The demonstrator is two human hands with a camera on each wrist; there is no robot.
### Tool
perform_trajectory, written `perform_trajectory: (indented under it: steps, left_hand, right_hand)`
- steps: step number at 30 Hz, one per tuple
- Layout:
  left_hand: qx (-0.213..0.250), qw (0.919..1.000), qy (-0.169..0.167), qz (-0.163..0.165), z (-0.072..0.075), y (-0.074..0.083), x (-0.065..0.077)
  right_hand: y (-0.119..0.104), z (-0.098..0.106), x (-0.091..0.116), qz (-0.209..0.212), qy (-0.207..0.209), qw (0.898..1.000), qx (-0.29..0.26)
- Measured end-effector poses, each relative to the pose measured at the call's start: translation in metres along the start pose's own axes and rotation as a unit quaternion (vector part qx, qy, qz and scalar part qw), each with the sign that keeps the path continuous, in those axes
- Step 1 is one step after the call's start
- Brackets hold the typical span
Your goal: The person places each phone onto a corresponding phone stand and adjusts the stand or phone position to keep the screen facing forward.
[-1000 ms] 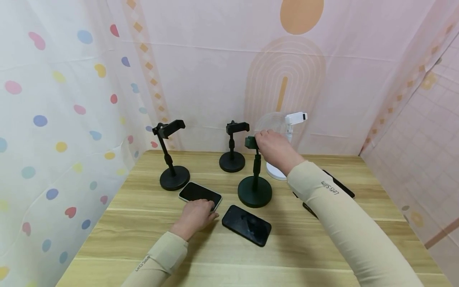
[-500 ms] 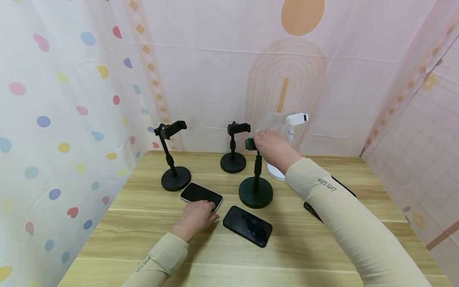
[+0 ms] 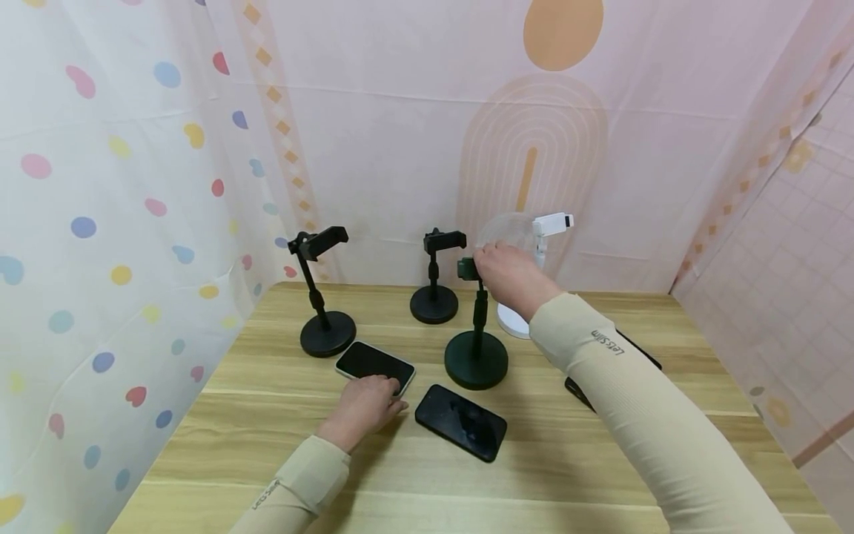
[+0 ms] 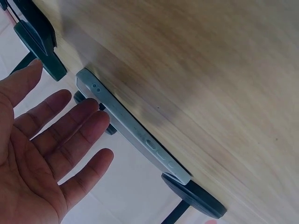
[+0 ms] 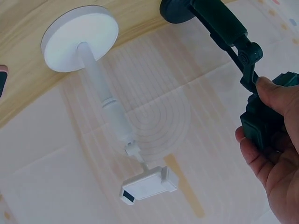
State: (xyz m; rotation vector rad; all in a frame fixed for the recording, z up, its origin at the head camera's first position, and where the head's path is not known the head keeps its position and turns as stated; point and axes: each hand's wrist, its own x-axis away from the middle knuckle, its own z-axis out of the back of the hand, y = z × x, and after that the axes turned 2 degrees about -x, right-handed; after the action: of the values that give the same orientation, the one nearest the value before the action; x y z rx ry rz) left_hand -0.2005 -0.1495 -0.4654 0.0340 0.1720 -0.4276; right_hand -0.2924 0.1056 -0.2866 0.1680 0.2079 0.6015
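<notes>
My right hand (image 3: 512,276) grips the clamp head of a dark green phone stand, whose round base (image 3: 476,361) rests on the table. The right wrist view shows the thumb and fingers around the green clamp (image 5: 258,125). My left hand (image 3: 360,412) is at the near edge of a phone with a pale frame (image 3: 371,360), lying screen up. In the left wrist view its fingers are spread and loosely bent beside the pale phone edge (image 4: 133,126); whether they touch it is hard to tell. A black phone (image 3: 460,423) lies nearby, in front of the green stand.
Two black phone stands (image 3: 327,334) (image 3: 434,305) stand at the left and back of the wooden table (image 3: 267,445). A white stand (image 3: 552,224) is behind my right hand. Dark phones (image 3: 579,394) lie at right, partly hidden by my sleeve. Printed curtains enclose the table.
The head view has shifted very slightly. Both hands stay essentially in place, the right on the green phone stand and the left at the pale-framed phone.
</notes>
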Motion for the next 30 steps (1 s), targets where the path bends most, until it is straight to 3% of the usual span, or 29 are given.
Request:
perform_trajectory:
  steps: [7, 30]
  left_hand:
    - [-0.004, 1.0000, 0.006, 0.001, -0.0014, -0.0014, 0.0001]
    - [0.006, 0.9999, 0.012, -0.001, -0.0009, 0.0008, 0.0012]
  right_hand:
    - [-0.0001, 0.0007, -0.0009, -0.008, 0.000, 1.000, -0.020]
    - [0.0047, -0.0067, -0.0003, -0.004, 0.012, 1.000, 0.006]
